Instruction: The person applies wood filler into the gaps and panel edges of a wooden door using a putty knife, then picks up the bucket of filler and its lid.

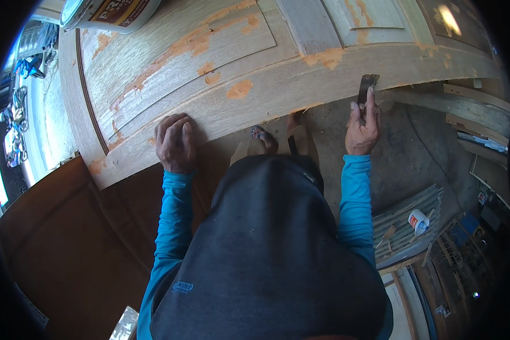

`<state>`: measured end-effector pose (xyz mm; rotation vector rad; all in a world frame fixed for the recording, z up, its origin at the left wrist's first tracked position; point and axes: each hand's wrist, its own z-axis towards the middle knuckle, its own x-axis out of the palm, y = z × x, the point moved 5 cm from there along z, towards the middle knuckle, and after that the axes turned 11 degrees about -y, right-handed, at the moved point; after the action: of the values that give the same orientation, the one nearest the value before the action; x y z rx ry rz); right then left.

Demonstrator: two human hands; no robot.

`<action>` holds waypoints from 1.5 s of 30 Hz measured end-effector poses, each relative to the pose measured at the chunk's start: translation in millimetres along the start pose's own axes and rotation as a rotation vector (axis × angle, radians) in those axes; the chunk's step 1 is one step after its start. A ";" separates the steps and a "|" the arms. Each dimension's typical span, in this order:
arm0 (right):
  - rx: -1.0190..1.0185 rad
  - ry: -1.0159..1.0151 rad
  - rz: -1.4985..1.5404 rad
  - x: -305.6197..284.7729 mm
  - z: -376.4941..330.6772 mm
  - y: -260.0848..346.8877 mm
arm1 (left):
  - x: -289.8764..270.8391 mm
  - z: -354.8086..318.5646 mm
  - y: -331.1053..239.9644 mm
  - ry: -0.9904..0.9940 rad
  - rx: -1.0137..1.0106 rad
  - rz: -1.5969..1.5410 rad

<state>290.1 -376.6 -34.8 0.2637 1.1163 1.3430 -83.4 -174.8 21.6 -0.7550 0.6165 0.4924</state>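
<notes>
A pale wooden panel door (277, 76) lies across the top of the view, with orange-brown filler patches (239, 89) smeared over its face and joints. My left hand (176, 143) rests on the door's near edge, fingers curled over it and nothing visible in them. Off the near edge, farther right, my right hand (363, 127) grips a dark, flat putty knife (368, 86) between thumb and fingers. Its blade end points away from me and overlaps the door's edge in the view; whether it touches the wood I cannot tell.
A white tub (113, 14) stands on the door at the upper left. Brown panelling (56, 238) leans at lower left. To the right, planks (464, 107) are stacked, and a small white bucket (418, 221) sits on corrugated sheeting (399, 249). A cable (430, 153) crosses the floor.
</notes>
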 end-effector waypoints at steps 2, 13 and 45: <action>-0.150 -0.009 -0.061 0.3 0.3 1.1 | 1.9 2.6 0.9 -0.012 -0.007 -0.007; 0.287 0.336 -0.254 -71.8 -87.9 -53.3 | 1.3 -0.2 7.5 -0.076 -0.048 -0.072; 0.453 1.141 0.079 29.8 111.5 164.2 | -10.1 -8.3 19.3 -0.203 -0.181 -0.128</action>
<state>265.4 -256.9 124.4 -0.1872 2.3873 1.2825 -105.2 -170.7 14.4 -0.8968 0.3355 0.5037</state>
